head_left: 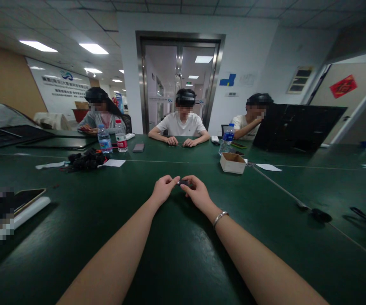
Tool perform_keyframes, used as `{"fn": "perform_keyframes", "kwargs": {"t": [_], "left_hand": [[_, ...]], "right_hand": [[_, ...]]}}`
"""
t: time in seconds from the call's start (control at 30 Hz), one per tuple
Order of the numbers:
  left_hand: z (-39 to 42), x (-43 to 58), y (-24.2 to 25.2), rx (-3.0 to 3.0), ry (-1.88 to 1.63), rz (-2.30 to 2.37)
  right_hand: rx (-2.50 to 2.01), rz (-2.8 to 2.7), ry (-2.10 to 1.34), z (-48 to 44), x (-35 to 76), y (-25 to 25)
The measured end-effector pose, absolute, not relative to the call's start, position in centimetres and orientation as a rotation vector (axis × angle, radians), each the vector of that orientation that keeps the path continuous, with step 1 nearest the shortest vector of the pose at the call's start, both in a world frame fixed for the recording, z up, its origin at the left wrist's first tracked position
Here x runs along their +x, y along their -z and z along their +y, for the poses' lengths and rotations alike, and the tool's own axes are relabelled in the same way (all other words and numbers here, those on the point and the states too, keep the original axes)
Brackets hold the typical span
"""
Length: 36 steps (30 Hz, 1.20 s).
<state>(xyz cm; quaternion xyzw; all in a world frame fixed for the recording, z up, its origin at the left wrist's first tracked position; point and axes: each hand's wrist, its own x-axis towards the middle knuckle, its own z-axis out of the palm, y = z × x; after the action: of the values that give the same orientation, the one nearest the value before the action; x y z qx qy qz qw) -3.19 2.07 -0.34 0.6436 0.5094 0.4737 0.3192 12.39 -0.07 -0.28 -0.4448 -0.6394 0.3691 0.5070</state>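
Clamped with left fingers (172, 181) and right fingers (193, 181) on small dark object (183, 183), held between the fingertips over the bench (106, 216). Looks light, stiff, perhaps slippery; best to grip its sides near the ends.

Over the dark green tabletop (170, 271), a small black object (184, 183) sits between left hand (162, 189) and right hand (198, 192). Beyond them, to the right, stands an open beige cardboard box (232, 166), a blue-labelled clear plastic bottle (226, 140) behind it; to the left lies a tangled black bundle (87, 160), beside a flat white paper sheet (115, 163).
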Motion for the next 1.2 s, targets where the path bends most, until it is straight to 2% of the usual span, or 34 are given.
{"fn": "perform_keyframes", "kwargs": {"t": [0.4,1.2], "left_hand": [[0.9,-3.4,-0.7,1.725,-1.146,1.648],[0.9,-3.3,-0.6,1.746,-1.092,1.736]], "right_hand": [[-1.077,-1.712,-0.648,-0.6,11.9,0.4],[-1.066,-1.654,-0.726,-0.9,11.7,0.0]]}}
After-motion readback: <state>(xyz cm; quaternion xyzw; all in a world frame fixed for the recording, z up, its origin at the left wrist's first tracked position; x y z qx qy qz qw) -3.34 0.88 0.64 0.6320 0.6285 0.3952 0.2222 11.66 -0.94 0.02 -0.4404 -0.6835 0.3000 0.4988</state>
